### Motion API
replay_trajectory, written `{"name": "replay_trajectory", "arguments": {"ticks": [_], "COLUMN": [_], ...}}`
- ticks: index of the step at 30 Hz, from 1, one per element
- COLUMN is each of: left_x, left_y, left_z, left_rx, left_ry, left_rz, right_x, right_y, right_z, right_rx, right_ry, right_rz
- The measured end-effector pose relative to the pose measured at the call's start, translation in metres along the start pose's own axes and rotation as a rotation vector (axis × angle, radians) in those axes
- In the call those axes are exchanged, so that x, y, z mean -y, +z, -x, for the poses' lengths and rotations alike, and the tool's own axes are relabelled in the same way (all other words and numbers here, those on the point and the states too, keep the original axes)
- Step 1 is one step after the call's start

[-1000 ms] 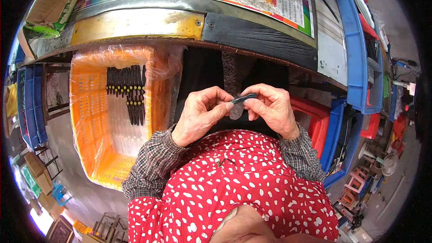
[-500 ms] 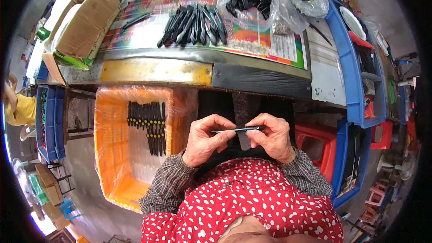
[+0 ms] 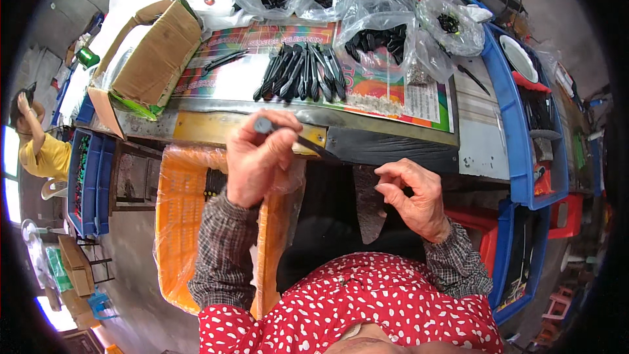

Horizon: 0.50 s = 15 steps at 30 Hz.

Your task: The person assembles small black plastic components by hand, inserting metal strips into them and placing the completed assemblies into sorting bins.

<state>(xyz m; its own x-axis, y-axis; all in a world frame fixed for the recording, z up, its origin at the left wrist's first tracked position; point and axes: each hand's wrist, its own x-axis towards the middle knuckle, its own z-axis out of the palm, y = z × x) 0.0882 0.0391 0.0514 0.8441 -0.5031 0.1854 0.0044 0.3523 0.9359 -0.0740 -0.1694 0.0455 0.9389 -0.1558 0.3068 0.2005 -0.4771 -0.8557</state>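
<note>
My left hand is raised in front of the table's front edge, closed round a slim black tool. A rounded end of it shows above the fingers, and its thin end slants down to the right. I cannot make out what kind of tool it is. My right hand hovers over my lap with thumb and forefinger apart and nothing between them. Farther back, a row of slim black pieces lies on the printed sheet on the table. Under my left arm, an orange crate holds black pieces with yellow dots, mostly hidden.
Beyond the row sit clear bags of black parts. A cardboard box stands at the table's left. Blue bins line the right side, near a red stool. Another person in yellow is at the far left.
The slim tool was between both hands over my lap. My right hand has let go, and my left hand has carried it up and left toward the table edge. The view has tilted up.
</note>
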Motion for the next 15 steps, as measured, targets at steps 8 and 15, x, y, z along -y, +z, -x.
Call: {"name": "replay_trajectory", "arguments": {"ticks": [8,15], "left_x": [-0.019,0.007], "left_y": [-0.016,-0.016], "left_z": [-0.082,-0.13], "left_rx": [0.017,0.041], "left_ry": [0.055,0.307], "left_rz": [-0.579,-1.124], "right_x": [-0.011,-0.012], "right_y": [-0.01,-0.012], "right_z": [-0.01,-0.012], "right_rx": [-0.012,-0.018], "right_ry": [0.013,0.119], "right_rz": [0.077,-0.068]}}
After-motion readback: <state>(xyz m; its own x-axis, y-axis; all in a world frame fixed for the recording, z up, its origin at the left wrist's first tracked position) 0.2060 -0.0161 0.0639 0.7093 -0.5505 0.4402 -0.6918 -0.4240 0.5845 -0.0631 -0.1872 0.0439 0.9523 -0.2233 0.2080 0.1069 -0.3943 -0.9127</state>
